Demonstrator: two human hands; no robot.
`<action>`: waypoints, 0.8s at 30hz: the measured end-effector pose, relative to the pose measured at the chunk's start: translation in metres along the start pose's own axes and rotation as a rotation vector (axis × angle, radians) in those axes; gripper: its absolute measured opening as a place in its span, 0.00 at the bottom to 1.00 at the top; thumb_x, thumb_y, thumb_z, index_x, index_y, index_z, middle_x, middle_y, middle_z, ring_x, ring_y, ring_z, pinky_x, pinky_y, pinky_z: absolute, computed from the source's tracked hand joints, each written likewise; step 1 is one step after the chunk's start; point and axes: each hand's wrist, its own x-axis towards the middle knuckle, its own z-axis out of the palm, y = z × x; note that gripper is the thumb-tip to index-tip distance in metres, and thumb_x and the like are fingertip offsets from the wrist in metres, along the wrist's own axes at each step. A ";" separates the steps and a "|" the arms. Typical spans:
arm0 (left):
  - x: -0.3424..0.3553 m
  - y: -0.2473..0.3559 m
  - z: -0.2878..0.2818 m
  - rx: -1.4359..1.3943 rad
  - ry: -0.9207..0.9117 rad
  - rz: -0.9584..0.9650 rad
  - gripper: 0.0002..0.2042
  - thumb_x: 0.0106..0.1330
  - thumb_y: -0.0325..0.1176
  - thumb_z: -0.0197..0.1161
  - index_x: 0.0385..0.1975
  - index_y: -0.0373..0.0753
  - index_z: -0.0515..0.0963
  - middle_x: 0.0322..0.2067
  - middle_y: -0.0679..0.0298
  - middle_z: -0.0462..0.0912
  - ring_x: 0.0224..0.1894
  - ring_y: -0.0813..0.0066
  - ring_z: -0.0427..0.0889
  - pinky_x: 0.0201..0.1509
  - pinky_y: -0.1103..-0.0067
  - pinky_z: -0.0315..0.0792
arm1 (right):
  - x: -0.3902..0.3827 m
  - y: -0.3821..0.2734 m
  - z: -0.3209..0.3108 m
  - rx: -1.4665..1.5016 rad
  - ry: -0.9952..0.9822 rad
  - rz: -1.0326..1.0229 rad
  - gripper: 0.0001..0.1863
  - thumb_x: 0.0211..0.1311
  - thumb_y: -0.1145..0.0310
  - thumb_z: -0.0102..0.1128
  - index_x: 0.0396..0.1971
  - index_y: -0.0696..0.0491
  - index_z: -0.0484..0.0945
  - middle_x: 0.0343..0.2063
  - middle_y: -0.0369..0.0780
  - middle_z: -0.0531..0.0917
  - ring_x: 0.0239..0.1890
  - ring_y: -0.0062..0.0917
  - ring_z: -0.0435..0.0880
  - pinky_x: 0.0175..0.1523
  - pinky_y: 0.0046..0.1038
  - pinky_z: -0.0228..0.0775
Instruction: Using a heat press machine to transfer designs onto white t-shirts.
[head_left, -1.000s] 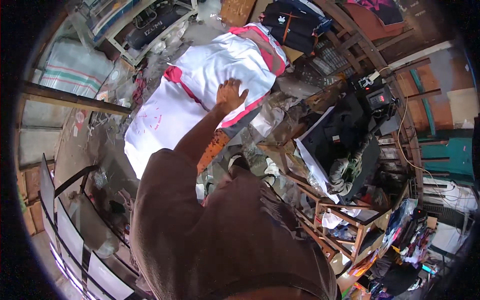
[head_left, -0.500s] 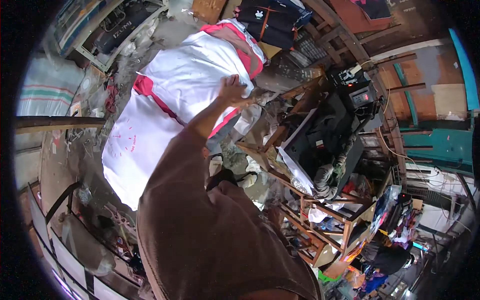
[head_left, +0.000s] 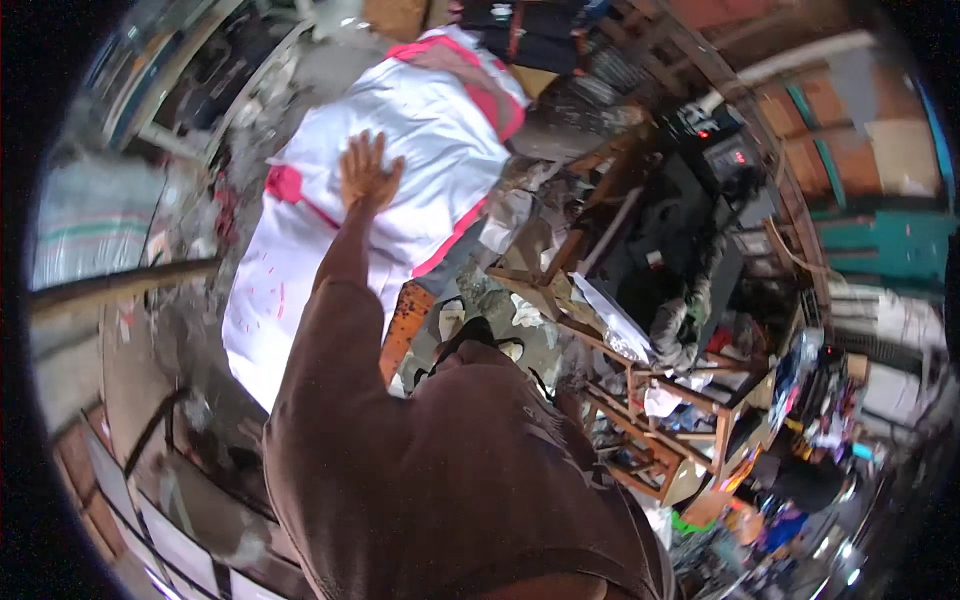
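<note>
My left hand [head_left: 368, 175] rests with fingers spread on a white cloth [head_left: 440, 150], pink along its edges, with a grey-pink layer at its far end. The cloths lie stacked on a narrow support with an orange, spotted surface [head_left: 408, 320]. The nearer white part [head_left: 265, 315] carries small pink printed marks. My right hand [head_left: 567, 400] is mostly hidden beside my body; its fingers cannot be made out.
Right stands a wooden frame [head_left: 720, 440] with a black machine top [head_left: 690, 250] and a control box [head_left: 728, 160]. Folded dark garments [head_left: 530, 40] lie beyond the cloth. A metal rack [head_left: 190, 500] is lower left; piled clothes [head_left: 800, 440] are far right.
My left hand has moved left across the white cloth, its fingers spreading on it. The camera view has shifted slightly and is now blurred toward the edges.
</note>
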 end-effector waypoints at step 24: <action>-0.046 0.000 0.010 -0.061 -0.127 -0.058 0.33 0.70 0.57 0.39 0.72 0.49 0.51 0.73 0.51 0.45 0.74 0.51 0.42 0.74 0.57 0.37 | 0.022 -0.196 -0.069 0.967 0.335 0.355 0.21 0.68 0.61 0.55 0.50 0.64 0.73 0.37 0.42 0.83 0.39 0.25 0.82 0.41 0.24 0.76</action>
